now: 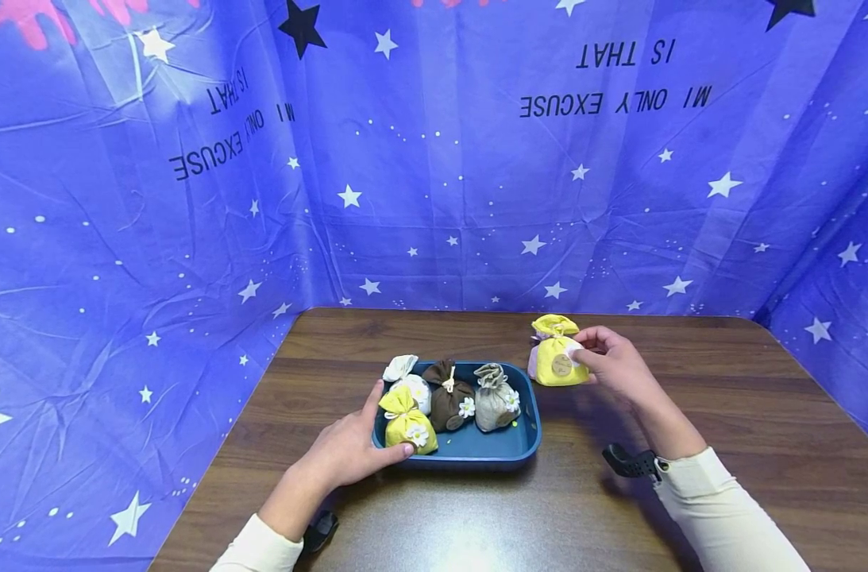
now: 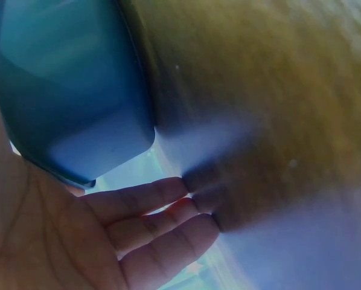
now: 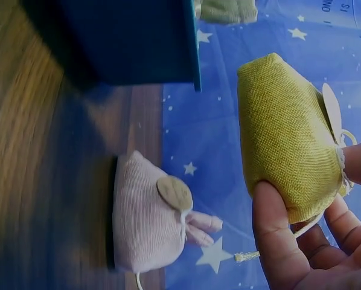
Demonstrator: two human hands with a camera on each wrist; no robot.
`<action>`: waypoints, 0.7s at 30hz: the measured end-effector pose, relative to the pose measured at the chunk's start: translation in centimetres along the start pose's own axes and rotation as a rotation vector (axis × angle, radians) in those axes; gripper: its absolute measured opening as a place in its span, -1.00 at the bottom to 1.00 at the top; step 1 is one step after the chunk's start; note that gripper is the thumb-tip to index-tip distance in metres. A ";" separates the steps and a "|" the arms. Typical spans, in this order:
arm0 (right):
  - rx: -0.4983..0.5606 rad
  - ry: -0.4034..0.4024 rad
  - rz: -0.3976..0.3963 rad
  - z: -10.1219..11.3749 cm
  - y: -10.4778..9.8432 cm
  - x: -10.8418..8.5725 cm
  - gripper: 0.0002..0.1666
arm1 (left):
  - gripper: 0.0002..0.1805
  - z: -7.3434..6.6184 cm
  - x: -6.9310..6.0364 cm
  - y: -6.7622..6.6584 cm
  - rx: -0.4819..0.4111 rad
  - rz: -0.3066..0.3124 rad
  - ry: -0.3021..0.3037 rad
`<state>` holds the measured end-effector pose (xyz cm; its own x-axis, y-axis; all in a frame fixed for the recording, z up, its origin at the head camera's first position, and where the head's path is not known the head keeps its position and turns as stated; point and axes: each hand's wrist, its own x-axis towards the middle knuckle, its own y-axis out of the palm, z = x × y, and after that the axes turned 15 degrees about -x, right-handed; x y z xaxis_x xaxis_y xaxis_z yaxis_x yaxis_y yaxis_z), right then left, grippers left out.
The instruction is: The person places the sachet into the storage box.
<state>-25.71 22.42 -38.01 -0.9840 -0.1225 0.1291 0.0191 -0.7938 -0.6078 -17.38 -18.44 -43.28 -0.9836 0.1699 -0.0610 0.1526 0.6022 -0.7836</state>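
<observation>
My right hand (image 1: 615,369) holds a yellow cloth sachet (image 1: 551,369) with a round tag, above the table at the tray's right. In the right wrist view, fingers and thumb grip the yellow sachet (image 3: 286,142) near its tied neck. A pink sachet (image 3: 147,217) sits on the table just beyond it, mostly hidden in the head view. My left hand (image 1: 351,445) holds the left end of a blue tray (image 1: 476,459), thumb at the front rim; its other fingers (image 2: 168,248) extend beside the tray wall. Inside lie another yellow sachet (image 1: 405,429), a white one (image 1: 415,389), a brown one (image 1: 448,401) and a grey one (image 1: 496,405).
The dark wooden table (image 1: 691,365) reaches back to a blue star-patterned curtain (image 1: 476,199), which also hangs at both sides. Each wrist wears a black strap (image 1: 630,461). Small yellow-green bits lie on the tray floor.
</observation>
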 end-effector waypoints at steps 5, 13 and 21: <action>-0.014 -0.009 0.024 0.6 0.5 0.0 -0.63 | 0.34 0.1 0.0 0.0 0.006 0.001 -0.005; -0.002 -0.022 0.035 1.9 1.6 -0.1 -0.64 | 0.34 0.1 0.1 0.0 0.006 0.002 -0.014; 0.040 -0.054 0.048 2.8 3.3 -0.3 -0.69 | 0.33 0.0 0.0 0.0 0.014 -0.008 -0.008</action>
<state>-24.88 18.18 -37.80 -0.9709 -0.1918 0.1434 0.0738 -0.8095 -0.5825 -17.37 -18.45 -43.35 -0.9856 0.1584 -0.0593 0.1429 0.5924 -0.7928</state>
